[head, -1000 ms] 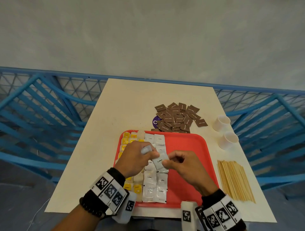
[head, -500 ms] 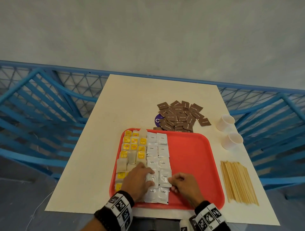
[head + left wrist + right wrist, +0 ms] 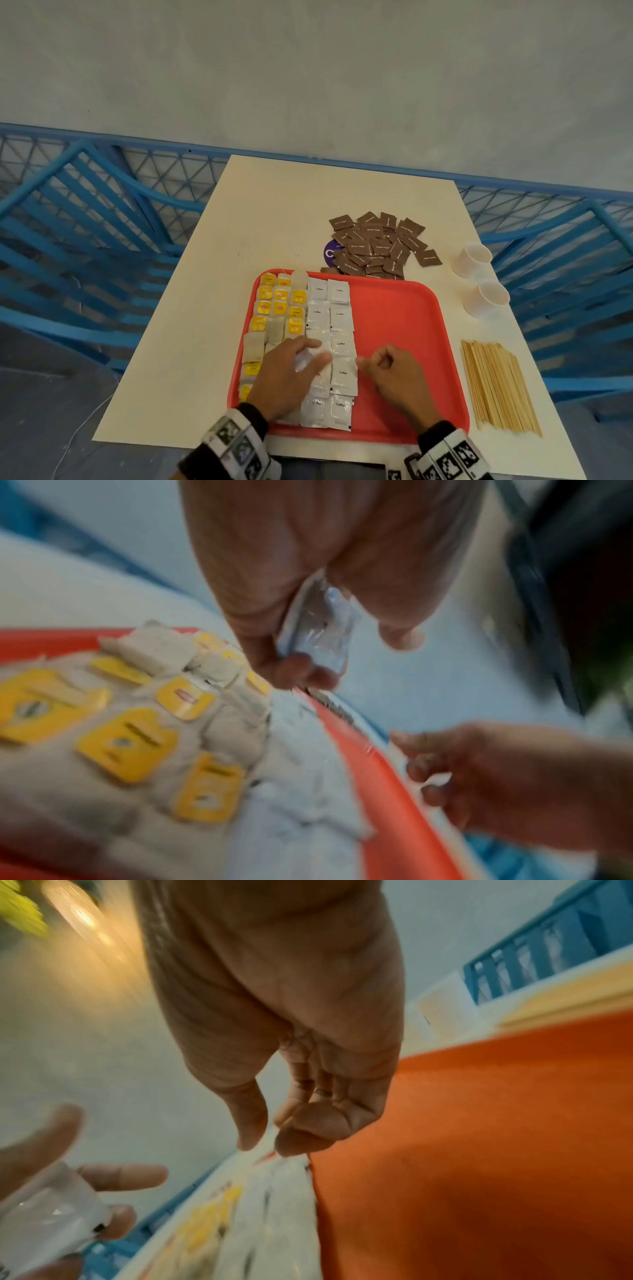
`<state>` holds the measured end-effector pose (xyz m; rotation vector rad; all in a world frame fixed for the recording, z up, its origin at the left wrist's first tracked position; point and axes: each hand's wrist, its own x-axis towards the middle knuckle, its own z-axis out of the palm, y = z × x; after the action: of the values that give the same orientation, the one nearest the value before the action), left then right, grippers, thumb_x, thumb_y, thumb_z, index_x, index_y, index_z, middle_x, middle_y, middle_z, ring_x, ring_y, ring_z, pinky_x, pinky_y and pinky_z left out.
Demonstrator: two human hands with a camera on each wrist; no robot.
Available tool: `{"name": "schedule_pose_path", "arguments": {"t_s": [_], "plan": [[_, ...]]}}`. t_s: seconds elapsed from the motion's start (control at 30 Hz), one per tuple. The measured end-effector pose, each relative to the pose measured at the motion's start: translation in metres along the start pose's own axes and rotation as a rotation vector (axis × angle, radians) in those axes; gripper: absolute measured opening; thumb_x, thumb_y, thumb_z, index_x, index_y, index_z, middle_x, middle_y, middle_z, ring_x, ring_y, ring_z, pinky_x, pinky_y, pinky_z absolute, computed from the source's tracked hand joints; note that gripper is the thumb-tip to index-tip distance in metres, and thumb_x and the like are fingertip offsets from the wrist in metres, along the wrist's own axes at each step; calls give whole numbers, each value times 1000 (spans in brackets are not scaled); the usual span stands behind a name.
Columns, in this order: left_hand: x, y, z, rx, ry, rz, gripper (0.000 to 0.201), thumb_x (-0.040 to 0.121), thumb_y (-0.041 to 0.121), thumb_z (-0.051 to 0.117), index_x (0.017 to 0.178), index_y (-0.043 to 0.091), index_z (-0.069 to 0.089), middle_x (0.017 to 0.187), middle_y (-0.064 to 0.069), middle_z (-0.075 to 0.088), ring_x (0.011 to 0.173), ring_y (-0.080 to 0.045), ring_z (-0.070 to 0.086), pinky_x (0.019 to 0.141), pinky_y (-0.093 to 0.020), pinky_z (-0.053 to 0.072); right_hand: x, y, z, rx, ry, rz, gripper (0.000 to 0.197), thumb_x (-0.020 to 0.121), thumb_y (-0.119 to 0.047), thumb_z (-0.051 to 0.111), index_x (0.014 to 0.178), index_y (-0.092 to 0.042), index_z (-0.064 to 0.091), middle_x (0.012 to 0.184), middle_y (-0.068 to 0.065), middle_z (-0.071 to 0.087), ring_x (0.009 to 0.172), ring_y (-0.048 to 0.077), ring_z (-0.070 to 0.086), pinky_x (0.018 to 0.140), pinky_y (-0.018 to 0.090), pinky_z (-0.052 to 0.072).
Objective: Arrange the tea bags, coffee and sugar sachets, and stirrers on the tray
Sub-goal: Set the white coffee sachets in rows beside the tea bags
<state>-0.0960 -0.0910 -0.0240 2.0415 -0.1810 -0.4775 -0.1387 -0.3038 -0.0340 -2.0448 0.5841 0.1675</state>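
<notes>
Red plastic tray (image 3: 404,329) with rounded corners and a raised rim, lying near the front edge of a cream rectangular table (image 3: 274,222). Left half of the tray filled; right half bare smooth red, open from far rim to near rim. Along the tray's left rim, three columns of soft, papery tea bags (image 3: 274,308) with yellow tags. Just right of these, two columns of flat white coffee sachets (image 3: 339,317), glossy and crinkled, edges touching, running from far rim to near rim.

Beyond the tray's far rim, a loose heap of brown sugar sachets (image 3: 380,245), small flat squares overlapping one another, the nearest ones touching the rim. Right of the tray, near the table's right edge, a bundle of thin wooden stirrers (image 3: 496,387) laid parallel, well apart from both hands. Farther back on that side, two white paper cups (image 3: 474,258) on their sides.

Left hand (image 3: 287,373) over the inner sachet column, thumb and fingers closed on a held sachet (image 3: 318,626), shiny and creased; wrist view blurred. Right hand (image 3: 394,373) over bare tray just right of the outer sachet column, fingers curled into the palm, thumb and forefinger tips together at the edge of a laid sachet; whether pinching it, cannot tell.

Blue metal railing (image 3: 102,212) on both sides of the table and behind it.
</notes>
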Motion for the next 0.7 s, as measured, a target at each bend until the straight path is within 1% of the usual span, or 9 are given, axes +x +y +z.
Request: {"name": "schedule_pose_path", "arguments": {"t_s": [0.07, 0.1, 0.17, 0.3, 0.4, 0.47, 0.53, 0.6, 0.7], "plan": [[-6, 20, -14, -621, -99, -200, 58, 88, 64, 42, 117, 18, 63, 90, -9, 67, 62, -15, 59, 57, -29, 46, -3, -22, -15, 11, -18, -117, 26, 85, -33, 75, 74, -13, 62, 64, -2, 57, 58, 11, 50, 58, 29, 45], [-8, 29, -20, -860, -148, -280, 65, 90, 66, 36, 120, 14, 62, 86, -16, 66, 58, -22, 57, 51, -29, 44, -6, -35, -20, 26, -39, -179, 25, 86, -32, 75, 73, -14, 63, 63, -2, 56, 58, 11, 50, 59, 30, 45], [-10, 41, -29, -1057, -201, -335, 78, 88, 73, 32, 124, 10, 60, 85, -21, 64, 57, -28, 56, 49, -29, 43, -17, -66, -25, 103, -111, -263, 22, 87, -32, 74, 75, -15, 68, 63, -4, 58, 57, 10, 52, 56, 24, 46], [-15, 59, -33, -1080, -261, -250, 79, 89, 74, 29, 129, 9, 54, 81, -19, 61, 57, -29, 56, 48, -31, 43, -37, -104, -16, 103, -237, -335, 18, 82, -37, 78, 81, -20, 74, 63, -6, 63, 54, 5, 53, 55, 21, 44], [-23, 63, -35, -909, -230, -131, 49, 98, 46, 47, 125, 5, 56, 86, -18, 65, 62, -30, 60, 52, -34, 50, -37, -108, -13, 112, -158, -353, 13, 84, -27, 78, 76, -16, 75, 61, -6, 68, 54, 2, 56, 56, 21, 47], [-27, 58, -36, -731, -172, -56, 33, 93, 25, 63, 118, 4, 62, 89, -18, 68, 68, -25, 66, 58, -32, 55, -36, -107, -18, 182, -143, -306, 17, 86, -26, 76, 75, -13, 75, 61, -1, 68, 53, 6, 56, 55, 22, 47], [-31, 54, -38, -704, -88, -49, 26, 88, 14, 70, 109, -1, 66, 84, -18, 70, 66, -23, 68, 58, -28, 56, -39, -105, -22, 246, -205, -236, 22, 89, -28, 73, 73, -12, 72, 61, 0, 66, 53, 9, 54, 52, 19, 44], [-31, 54, -42, -732, -2, -57, 32, 78, 17, 76, 94, -8, 64, 73, -19, 66, 58, -22, 67, 52, -26, 54, -43, -102, -24, 247, -265, -193, 27, 91, -32, 70, 70, -13, 68, 60, -1, 62, 53, 9, 51, 51, 18, 42], [-29, 56, -46, -663, 50, -33, 28, 76, 24, 77, 80, 0, 64, 62, -16, 61, 52, -22, 63, 48, -26, 51, -47, -103, -29, 194, -270, -207, 34, 89, -41, 69, 74, -10, 68, 61, 0, 61, 55, 9, 52, 54, 19, 45]]}}
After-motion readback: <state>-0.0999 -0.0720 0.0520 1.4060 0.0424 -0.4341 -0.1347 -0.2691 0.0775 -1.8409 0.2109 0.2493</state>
